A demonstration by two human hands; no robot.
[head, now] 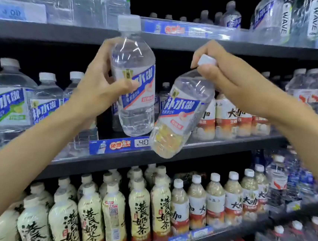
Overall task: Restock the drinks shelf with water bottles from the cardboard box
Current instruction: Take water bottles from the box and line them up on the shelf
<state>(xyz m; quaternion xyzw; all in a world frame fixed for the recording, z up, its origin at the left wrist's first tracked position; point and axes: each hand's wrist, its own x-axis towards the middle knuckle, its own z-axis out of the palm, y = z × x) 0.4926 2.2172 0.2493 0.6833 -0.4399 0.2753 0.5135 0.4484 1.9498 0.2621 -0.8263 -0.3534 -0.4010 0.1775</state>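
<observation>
My left hand (101, 83) grips a clear water bottle (134, 106) with a blue and white label around its middle, holding it nearly upright in front of the middle shelf (219, 145). My right hand (222, 74) holds a second, matching bottle (179, 120) by its white cap and neck; this one hangs tilted, its base swung toward the lower left over the shelf's front edge. Both bottles are in the air, close together. The cardboard box is out of view.
Larger water bottles (9, 96) fill the middle shelf's left side, and milk-tea bottles (226, 117) stand at its right. Behind the held bottles is a dark gap. The upper shelf (181, 41) carries more water. The lower shelf holds rows of cream-coloured tea bottles (139, 211).
</observation>
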